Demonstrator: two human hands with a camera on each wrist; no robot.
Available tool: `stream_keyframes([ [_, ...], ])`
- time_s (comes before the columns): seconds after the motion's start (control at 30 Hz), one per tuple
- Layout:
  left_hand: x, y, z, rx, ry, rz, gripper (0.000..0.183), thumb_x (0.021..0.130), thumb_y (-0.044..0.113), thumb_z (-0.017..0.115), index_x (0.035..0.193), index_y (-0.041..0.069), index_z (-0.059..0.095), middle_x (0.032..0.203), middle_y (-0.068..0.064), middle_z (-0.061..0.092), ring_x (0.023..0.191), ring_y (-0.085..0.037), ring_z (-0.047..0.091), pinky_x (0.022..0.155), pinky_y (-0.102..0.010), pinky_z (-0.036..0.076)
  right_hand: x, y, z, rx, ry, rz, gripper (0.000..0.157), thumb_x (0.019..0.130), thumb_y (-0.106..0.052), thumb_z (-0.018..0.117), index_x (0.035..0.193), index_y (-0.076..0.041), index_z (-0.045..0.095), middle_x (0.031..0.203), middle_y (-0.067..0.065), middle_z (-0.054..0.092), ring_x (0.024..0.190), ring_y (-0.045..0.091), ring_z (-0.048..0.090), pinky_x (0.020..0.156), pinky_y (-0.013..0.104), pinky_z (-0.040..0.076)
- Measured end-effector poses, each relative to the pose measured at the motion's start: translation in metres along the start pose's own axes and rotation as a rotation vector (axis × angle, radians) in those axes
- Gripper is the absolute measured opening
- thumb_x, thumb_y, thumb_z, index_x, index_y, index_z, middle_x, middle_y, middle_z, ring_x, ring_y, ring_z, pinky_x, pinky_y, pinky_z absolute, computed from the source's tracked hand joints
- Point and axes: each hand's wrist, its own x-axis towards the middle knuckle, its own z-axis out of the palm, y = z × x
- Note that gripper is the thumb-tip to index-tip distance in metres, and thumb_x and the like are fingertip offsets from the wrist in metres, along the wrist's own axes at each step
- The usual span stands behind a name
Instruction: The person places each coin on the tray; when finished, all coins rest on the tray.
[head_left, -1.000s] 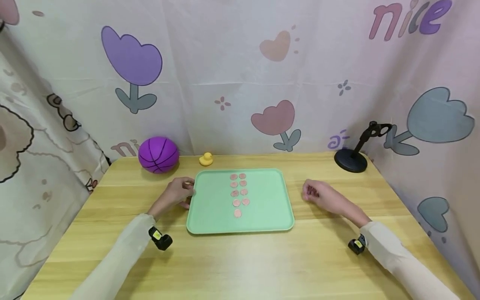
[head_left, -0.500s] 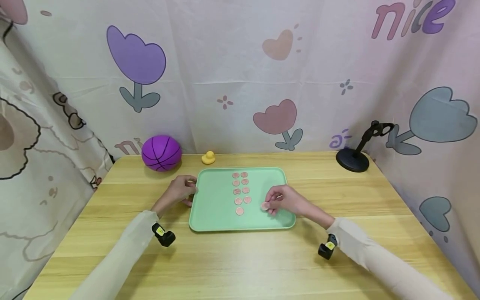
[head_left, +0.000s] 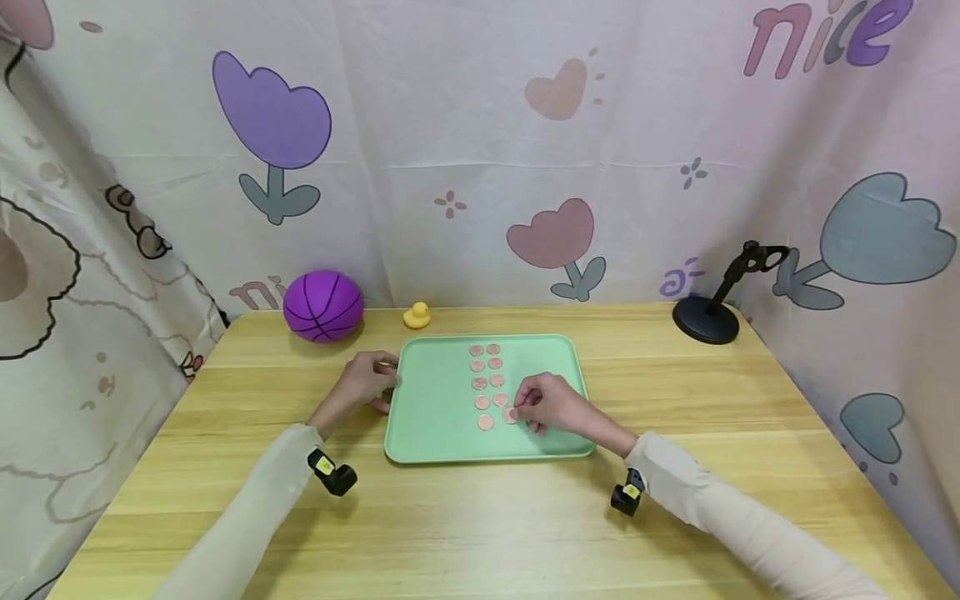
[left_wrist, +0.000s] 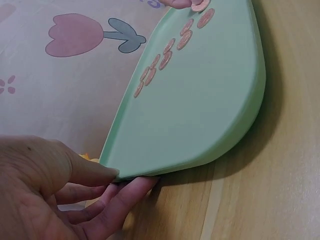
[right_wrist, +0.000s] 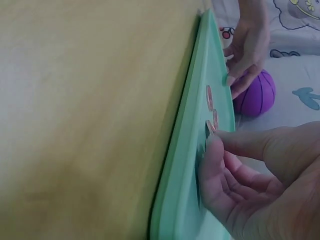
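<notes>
Copper-coloured coins (head_left: 486,422) lie in two columns on a mint-green tray (head_left: 427,417). My left hand (head_left: 362,383) grips the tray's left rim; in the left wrist view the thumb (left_wrist: 102,171) is on top and fingers are underneath. My right hand (head_left: 553,402) is over the tray's right half, pinching one coin (head_left: 510,415) between thumb and forefinger. That coin is close over the tray at the near end of the right column, beside the coin at the bottom of the left one. In the right wrist view the fingertips partly cover the pinched coin (right_wrist: 209,127).
Behind the tray, a purple ball (head_left: 323,306) with basketball lines and a yellow rubber duck (head_left: 417,316) stand at the back of the wooden table (head_left: 480,525). A black stand (head_left: 707,320) is at the back right. A patterned curtain (head_left: 420,108) hangs behind the table.
My right hand has come from the table right of the tray to over it, then left to the columns with a coin. The tray and my left hand have shifted slightly right.
</notes>
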Motion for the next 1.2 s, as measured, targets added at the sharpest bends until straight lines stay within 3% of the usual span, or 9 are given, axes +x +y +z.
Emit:
stream_keyframes([
  [0.3, 0.002, -0.003, -0.002, 0.015, 0.023, -0.004, 0.042, 0.098, -0.002, 0.06, 0.139, -0.012, 0.055, 0.113, -0.025, 0.063, 0.085, -0.023, 0.066, 0.059, -0.033, 0.068, 0.002, -0.001, 0.005, -0.047, 0.011, 0.007, 0.012, 0.094, -0.005, 0.076, 0.088, -0.005, 0.066, 0.074, 0.006, 0.065, 0.051, 0.013, 0.055, 0.046, 0.023, 0.056],
  [0.53, 0.002, -0.005, -0.001, 0.03, 0.043, 0.017, 0.039, 0.099, 0.0, 0.061, 0.136, -0.013, 0.056, 0.113, -0.025, 0.063, 0.085, -0.022, 0.066, 0.06, -0.033, 0.068, 0.003, -0.001, 0.007, -0.083, 0.025, -0.04, 0.013, 0.095, -0.007, 0.076, 0.088, -0.005, 0.066, 0.073, 0.006, 0.064, 0.051, 0.011, 0.05, 0.044, 0.018, 0.046],
  [0.7, 0.004, -0.006, -0.001, 0.026, 0.053, 0.028, 0.039, 0.1, 0.0, 0.061, 0.137, -0.012, 0.057, 0.116, -0.026, 0.063, 0.085, -0.023, 0.067, 0.059, -0.032, 0.068, 0.004, 0.0, 0.004, -0.087, 0.027, -0.056, 0.011, 0.096, -0.008, 0.075, 0.089, -0.005, 0.067, 0.078, 0.006, 0.067, 0.053, 0.011, 0.052, 0.044, 0.017, 0.048],
  [0.9, 0.007, -0.006, 0.001, 0.011, 0.052, 0.038, 0.039, 0.102, 0.002, 0.06, 0.139, -0.01, 0.057, 0.123, -0.028, 0.062, 0.093, -0.026, 0.068, 0.063, -0.033, 0.068, 0.003, 0.002, -0.019, -0.074, 0.117, -0.033, 0.005, 0.099, -0.006, 0.07, 0.095, -0.002, 0.068, 0.087, 0.013, 0.068, 0.063, 0.018, 0.06, 0.047, 0.02, 0.054],
  [1.03, 0.001, -0.005, -0.001, 0.038, 0.053, 0.057, 0.04, 0.104, 0.004, 0.059, 0.142, -0.01, 0.054, 0.127, -0.031, 0.061, 0.103, -0.035, 0.069, 0.065, -0.034, 0.069, 0.0, 0.008, -0.044, -0.092, 0.204, -0.035, 0.006, 0.101, -0.006, 0.067, 0.099, -0.001, 0.069, 0.093, 0.018, 0.068, 0.069, 0.025, 0.064, 0.049, 0.024, 0.057],
  [1.2, -0.019, 0.005, -0.01, 0.222, 0.081, 0.203, 0.043, 0.105, 0.007, 0.059, 0.143, -0.011, 0.053, 0.129, -0.032, 0.063, 0.108, -0.044, 0.069, 0.072, -0.04, 0.069, -0.009, 0.024, -0.078, -0.188, 0.3, -0.059, 0.006, 0.101, -0.006, 0.066, 0.102, 0.0, 0.068, 0.094, 0.016, 0.069, 0.077, 0.025, 0.064, 0.058, 0.024, 0.058],
])
